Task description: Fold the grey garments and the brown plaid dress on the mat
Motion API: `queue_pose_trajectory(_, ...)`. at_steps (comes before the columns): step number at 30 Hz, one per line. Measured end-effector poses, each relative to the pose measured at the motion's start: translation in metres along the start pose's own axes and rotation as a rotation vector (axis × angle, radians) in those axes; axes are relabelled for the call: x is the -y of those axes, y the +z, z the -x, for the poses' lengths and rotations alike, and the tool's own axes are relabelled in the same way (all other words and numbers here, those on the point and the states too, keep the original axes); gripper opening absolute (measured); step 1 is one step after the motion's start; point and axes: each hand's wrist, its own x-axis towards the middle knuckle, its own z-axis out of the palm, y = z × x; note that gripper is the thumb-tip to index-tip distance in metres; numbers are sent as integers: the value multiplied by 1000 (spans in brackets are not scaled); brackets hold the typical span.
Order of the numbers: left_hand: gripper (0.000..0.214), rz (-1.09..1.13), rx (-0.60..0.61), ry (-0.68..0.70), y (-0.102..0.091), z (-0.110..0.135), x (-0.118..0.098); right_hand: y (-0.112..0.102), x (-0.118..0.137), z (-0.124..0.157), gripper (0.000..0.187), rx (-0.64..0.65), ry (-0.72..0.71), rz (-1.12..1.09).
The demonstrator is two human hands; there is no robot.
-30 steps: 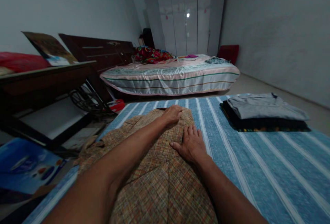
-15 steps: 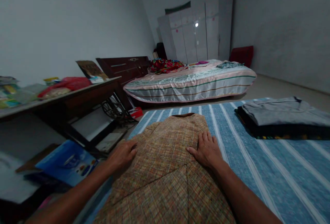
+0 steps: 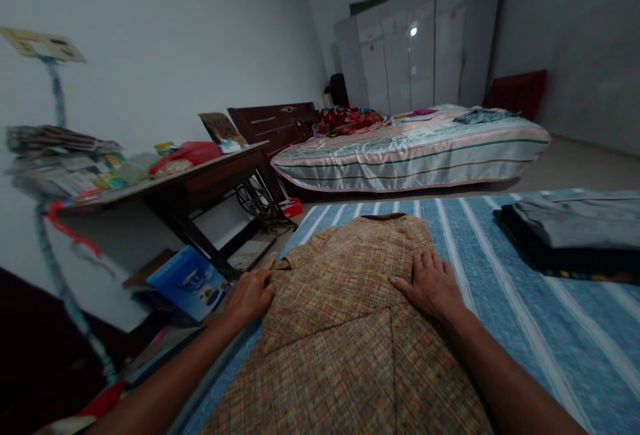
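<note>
A brown checked garment, with seams across its lower part and a dark opening at its far end, lies spread on a blue bed sheet with white stripes. At the garment's left edge, my left hand has curled fingers closed on the cloth, beside a small raised fold. My right hand rests palm down on the right side, its fingers stretched out and thumb apart. Off to the right is a stack of folded clothes, grey on top and black below.
A second bed with a shiny striped cover stands beyond. Along the left wall is a sewing-machine table with a red bag and papers on it. A blue box sits low beside the bed.
My view has swung left, so the scene sits further right. My left hand has closed on the garment's left edge, where a fold now stands up. My right hand stays on the cloth.
</note>
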Motion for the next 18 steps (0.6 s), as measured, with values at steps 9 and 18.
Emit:
queue_pose_trajectory(9, 23, 2, 29, -42, 5, 1, 3, -2, -1, 0, 88, 19, 3, 3)
queue_pose_trajectory(18, 19, 530, 168, -147, 11, -13, 12, -4, 1, 0, 86, 22, 13, 13)
